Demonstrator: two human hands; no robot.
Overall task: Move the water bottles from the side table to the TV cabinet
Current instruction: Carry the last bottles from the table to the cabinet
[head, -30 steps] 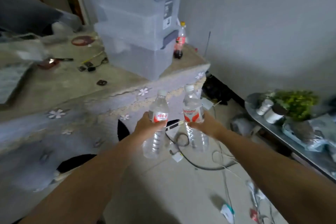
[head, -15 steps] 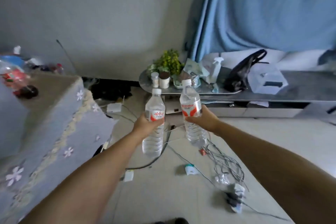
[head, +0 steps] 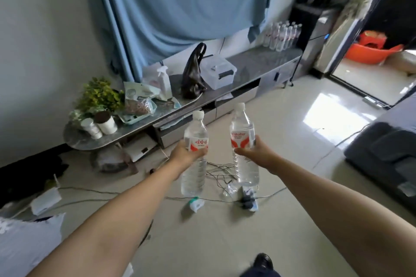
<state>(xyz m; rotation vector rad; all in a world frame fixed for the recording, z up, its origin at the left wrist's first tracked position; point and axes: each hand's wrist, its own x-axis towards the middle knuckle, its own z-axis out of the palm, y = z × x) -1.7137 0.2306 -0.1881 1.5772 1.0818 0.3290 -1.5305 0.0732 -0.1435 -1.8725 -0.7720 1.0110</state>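
Observation:
My left hand (head: 183, 156) grips a clear water bottle (head: 195, 159) with a red and white label, held upright in front of me. My right hand (head: 254, 153) grips a second, like bottle (head: 244, 146) beside it. Both hang in the air over the floor. The long grey TV cabinet (head: 258, 64) runs along the wall ahead, under a blue curtain. Several more water bottles (head: 281, 35) stand in a cluster at its far right end.
On the cabinet sit a white storage box (head: 218, 72), a black bag (head: 193, 74), a spray bottle (head: 163, 81), packets and a green plant (head: 99, 94). Cables and plugs (head: 225, 177) lie across the floor below the bottles. A dark cushion (head: 382, 150) lies at the right, a doorway beyond.
The view has swung right, away from the cloth-covered table, onto the TV cabinet. Both hands keep hold of their bottles in the same upright pose.

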